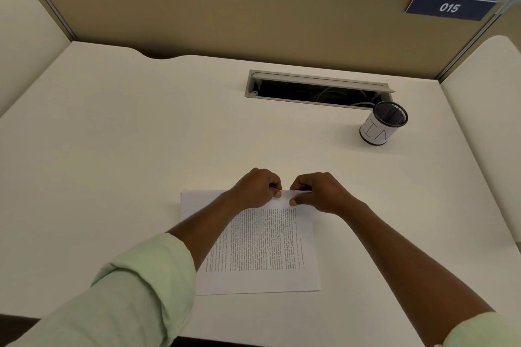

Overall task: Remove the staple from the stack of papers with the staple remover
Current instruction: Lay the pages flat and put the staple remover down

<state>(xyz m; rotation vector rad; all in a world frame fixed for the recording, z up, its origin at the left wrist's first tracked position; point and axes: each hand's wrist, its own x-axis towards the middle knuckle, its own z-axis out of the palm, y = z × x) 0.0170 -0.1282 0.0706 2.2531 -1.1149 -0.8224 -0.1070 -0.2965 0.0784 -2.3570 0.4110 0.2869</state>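
Note:
A stack of printed papers (262,251) lies flat on the white desk (127,149), in front of me. My left hand (258,187) pinches the far edge of the stack between thumb and fingers. My right hand (318,191) pinches the same far edge just to the right, close to the left one. The far right corner of the top sheet looks slightly lifted between the two hands. No staple remover shows in the view, and the staple is too small to make out.
A mesh pen cup (383,124) wrapped in white paper stands at the back right. Behind it an open cable tray slot (318,89) is cut into the desk. Beige partition walls (225,17) enclose the desk, with a blue "015" sign (449,7).

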